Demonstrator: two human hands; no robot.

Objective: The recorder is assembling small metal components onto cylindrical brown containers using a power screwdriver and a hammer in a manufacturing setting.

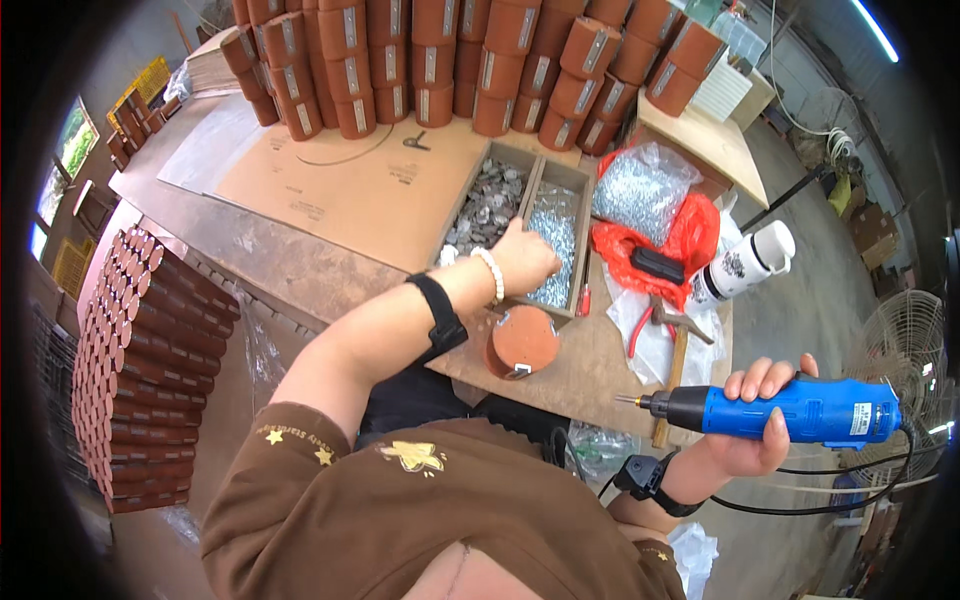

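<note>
My right hand (760, 425) is wrapped round a blue electric screwdriver (800, 412), held level at the right with its bit pointing left. My left hand (525, 258) reaches into the right compartment of a wooden box (583, 235), over small silvery screws (556, 222). Its fingers are curled downward, and whatever they pinch is hidden. Grey metal pieces (492, 192) fill the left compartment. Just in front of the box, a reddish-brown cylinder (527, 342) stands on the table with small metal fittings at its rim.
Stacked brown cylinders (500, 75) with metal strips line the table's back; another large stack (150, 370) stands at the left. Right of the box lie a bag of screws (645, 190), a red plastic bag (700, 235), a white bottle (745, 262), pliers (638, 330) and a hammer (679, 365).
</note>
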